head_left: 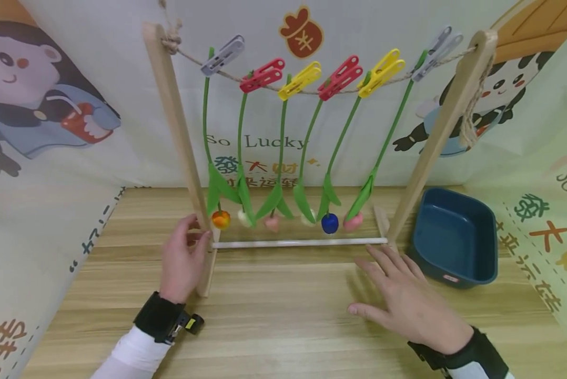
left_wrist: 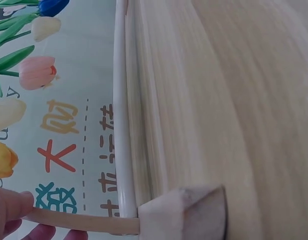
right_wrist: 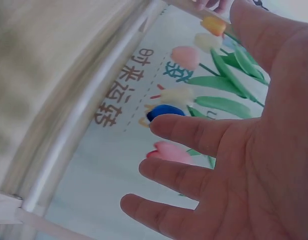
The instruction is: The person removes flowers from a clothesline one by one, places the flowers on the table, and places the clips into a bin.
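Several artificial tulips hang heads down from a rope (head_left: 307, 92) on a wooden rack (head_left: 179, 123), each stem held by a plastic clothespin. Among them are an orange tulip (head_left: 221, 220), a blue tulip (head_left: 330, 223) and a pink tulip (head_left: 354, 221). My left hand (head_left: 185, 260) grips the rack's left post low down, with thumb and fingers on either side of it in the left wrist view. My right hand (head_left: 402, 295) is spread with straight fingers near the right end of the white rod (head_left: 297, 243); its palm holds nothing.
A dark blue basin (head_left: 454, 237) stands on the wooden table (head_left: 283, 316) just right of the rack. Printed cloth (head_left: 137, 95) walls the back and both sides. A rope end (head_left: 470, 113) dangles from the right post.
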Demonstrator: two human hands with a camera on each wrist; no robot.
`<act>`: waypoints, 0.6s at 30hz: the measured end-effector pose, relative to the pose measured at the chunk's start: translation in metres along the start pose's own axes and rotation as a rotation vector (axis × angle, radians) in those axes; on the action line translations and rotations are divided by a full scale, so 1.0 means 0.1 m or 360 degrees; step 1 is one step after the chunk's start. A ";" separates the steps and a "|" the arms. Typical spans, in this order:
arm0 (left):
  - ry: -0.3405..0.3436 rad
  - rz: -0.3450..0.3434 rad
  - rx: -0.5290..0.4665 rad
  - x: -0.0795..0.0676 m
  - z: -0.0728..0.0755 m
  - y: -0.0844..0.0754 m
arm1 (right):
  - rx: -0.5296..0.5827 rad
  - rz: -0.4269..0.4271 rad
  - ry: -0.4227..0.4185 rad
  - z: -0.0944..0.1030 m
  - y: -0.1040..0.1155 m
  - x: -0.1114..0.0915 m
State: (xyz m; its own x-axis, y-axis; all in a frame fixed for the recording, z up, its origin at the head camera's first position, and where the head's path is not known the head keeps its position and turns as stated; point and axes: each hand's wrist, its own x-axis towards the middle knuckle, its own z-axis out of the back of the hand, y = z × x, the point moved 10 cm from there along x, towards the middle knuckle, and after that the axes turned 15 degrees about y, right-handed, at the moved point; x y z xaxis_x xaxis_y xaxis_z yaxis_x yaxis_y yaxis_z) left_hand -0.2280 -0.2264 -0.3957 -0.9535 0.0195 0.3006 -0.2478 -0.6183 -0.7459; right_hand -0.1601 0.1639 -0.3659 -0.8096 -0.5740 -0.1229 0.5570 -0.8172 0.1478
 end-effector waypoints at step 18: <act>-0.0381 -0.0387 -0.0087 -0.09 0.63 -0.80 | -0.0205 0.0529 -0.0588 1.51 0.66 0.10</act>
State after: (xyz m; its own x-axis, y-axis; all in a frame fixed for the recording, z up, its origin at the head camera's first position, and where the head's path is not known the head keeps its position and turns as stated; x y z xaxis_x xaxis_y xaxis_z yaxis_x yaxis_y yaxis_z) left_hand -0.1887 -0.2269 -0.3015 -0.7997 -0.0276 0.5997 -0.4780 -0.5751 -0.6639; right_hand -0.1594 0.1117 -0.2091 -0.5833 -0.7664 0.2689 0.7949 -0.6067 -0.0049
